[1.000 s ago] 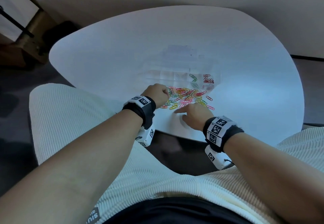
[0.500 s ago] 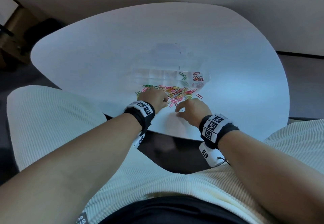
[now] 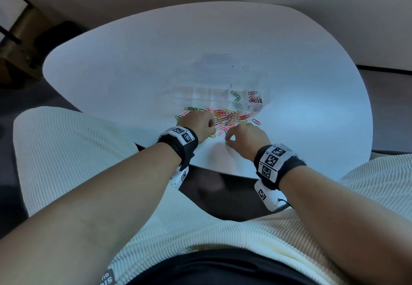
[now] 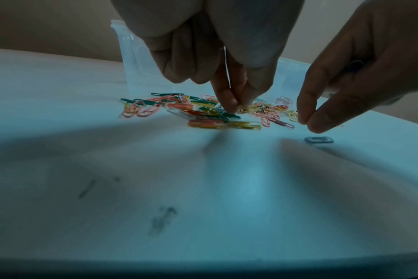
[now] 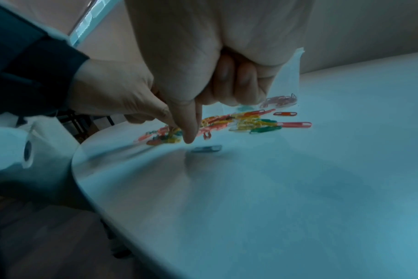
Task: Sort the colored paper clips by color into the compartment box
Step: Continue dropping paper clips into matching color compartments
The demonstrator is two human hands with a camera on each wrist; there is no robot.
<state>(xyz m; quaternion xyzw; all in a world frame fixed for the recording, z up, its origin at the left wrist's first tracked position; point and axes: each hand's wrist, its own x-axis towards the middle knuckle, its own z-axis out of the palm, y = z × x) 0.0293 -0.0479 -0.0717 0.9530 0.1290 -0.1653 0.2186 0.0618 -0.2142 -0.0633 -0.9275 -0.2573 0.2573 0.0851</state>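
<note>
A pile of colored paper clips (image 3: 227, 117) lies on the white table (image 3: 312, 106), just in front of the clear compartment box (image 3: 200, 94). Its right compartments hold green clips (image 3: 235, 96) and red clips (image 3: 255, 99). My left hand (image 4: 236, 110) reaches down into the pile (image 4: 203, 113), thumb and forefinger pinching a clip whose colour I cannot make out. My right hand (image 4: 306, 122) hovers at the pile's near right edge, forefinger and thumb tips almost touching with nothing between them and the other fingers curled. A dark clip (image 4: 319, 140) lies flat on the table right below it (image 5: 207, 149).
The table's near edge (image 3: 223, 173) runs close behind both wrists, with my lap in a white ribbed garment below. A single red clip (image 3: 256, 121) lies apart at the pile's right. A brown cabinet (image 3: 20, 46) stands on the floor at the far left.
My right forefinger has lifted off the table and curled in toward the thumb. The left hand stays at the pile's left side, fingers working in the clips.
</note>
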